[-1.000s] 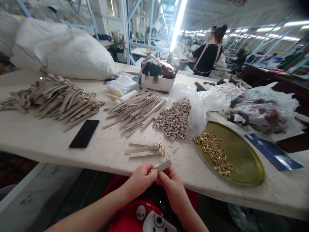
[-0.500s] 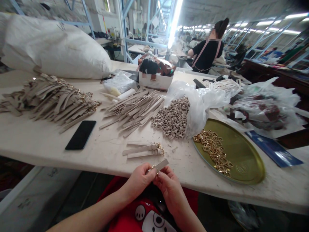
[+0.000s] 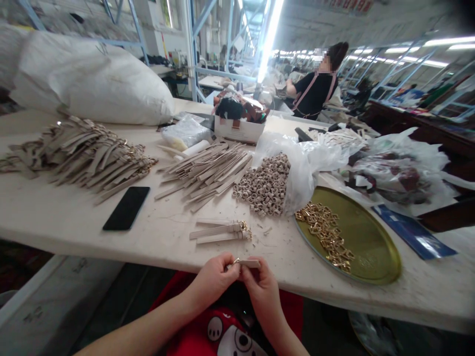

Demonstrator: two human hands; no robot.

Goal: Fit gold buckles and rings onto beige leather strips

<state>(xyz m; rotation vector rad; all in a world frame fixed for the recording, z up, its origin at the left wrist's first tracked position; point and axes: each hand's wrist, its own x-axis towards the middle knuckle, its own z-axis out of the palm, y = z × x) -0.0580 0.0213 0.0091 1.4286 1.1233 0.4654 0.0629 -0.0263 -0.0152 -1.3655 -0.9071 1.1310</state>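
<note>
Left grip [image 3: 217,274], right grip [image 3: 264,285] clamped on beige strap [image 3: 250,264]. I judge: light, pliable; take hold beside gold buckle [image 3: 236,260].

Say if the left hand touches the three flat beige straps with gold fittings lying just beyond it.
Apart: the head view shows bare cream tabletop between the left hand and the straps.

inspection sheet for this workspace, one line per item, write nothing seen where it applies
Surface: pale table, some small debris
Job's things: beige strap, gold-coloured metal beside it
Clutter: loose strips, small loops, gold-coloured buckles on olive tray, black phone
Hands: left hand and right hand both pinch the strap
Cables: nothing seen
Surroundings: white sack, person in dark top beyond the table
</note>
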